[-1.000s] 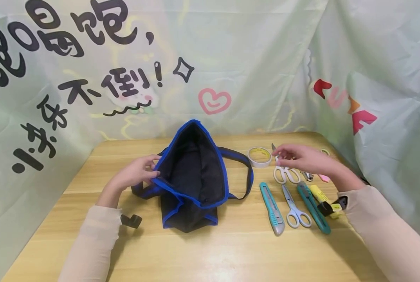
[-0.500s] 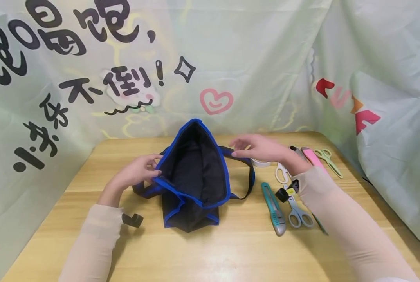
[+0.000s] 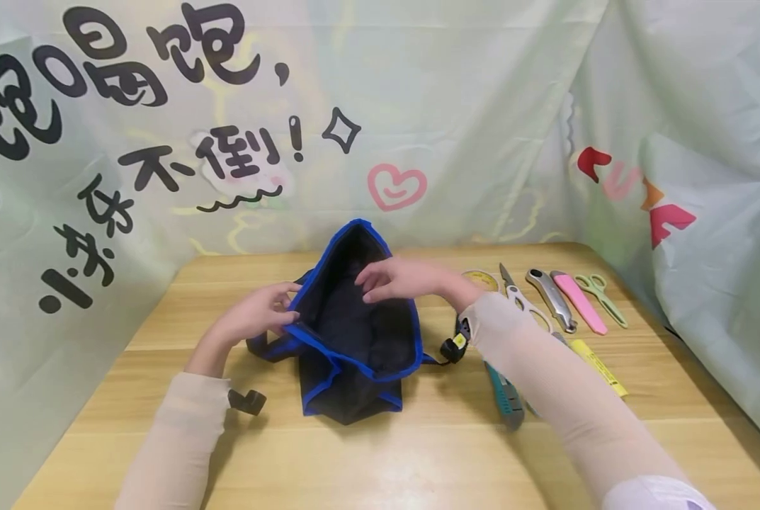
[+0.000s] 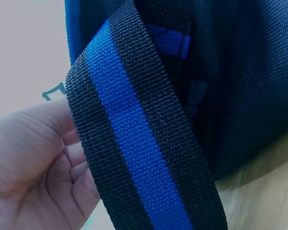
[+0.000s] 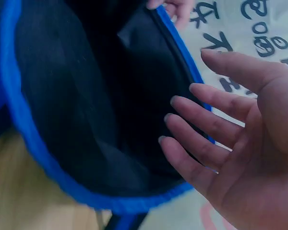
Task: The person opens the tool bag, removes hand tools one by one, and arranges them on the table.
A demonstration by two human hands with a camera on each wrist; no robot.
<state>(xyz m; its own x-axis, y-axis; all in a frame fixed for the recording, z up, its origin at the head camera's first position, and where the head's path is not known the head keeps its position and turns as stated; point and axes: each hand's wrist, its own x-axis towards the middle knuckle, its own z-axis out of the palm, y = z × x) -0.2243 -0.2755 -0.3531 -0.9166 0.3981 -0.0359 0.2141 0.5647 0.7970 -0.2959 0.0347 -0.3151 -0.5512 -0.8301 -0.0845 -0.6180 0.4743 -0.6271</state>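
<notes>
A black tote bag (image 3: 350, 397) with blue edging stands on the table, its mouth spread toward me and its lining dark. My left hand (image 3: 258, 313) pinches the bag's left rim between thumb and fingers. In the left wrist view, a black-and-blue handle strap (image 4: 134, 124) crosses in front of that hand and hides its fingertips. My right hand (image 3: 405, 278) hovers at the bag's opening. Its fingers are spread and relaxed, with nothing held, as the right wrist view shows beside the blue rim (image 5: 38, 158).
Right of the bag lie a tape roll (image 3: 481, 280), white-handled scissors (image 3: 525, 306), a grey utility knife (image 3: 552, 297), a pink utility knife (image 3: 579, 303), green scissors (image 3: 601, 297), a yellow tube (image 3: 598, 367) and a teal utility knife (image 3: 506, 400), partly hidden by my right sleeve.
My right hand has swept left from above the tools, past the right handle, to the bag's mouth. My left hand keeps its hold on the rim.
</notes>
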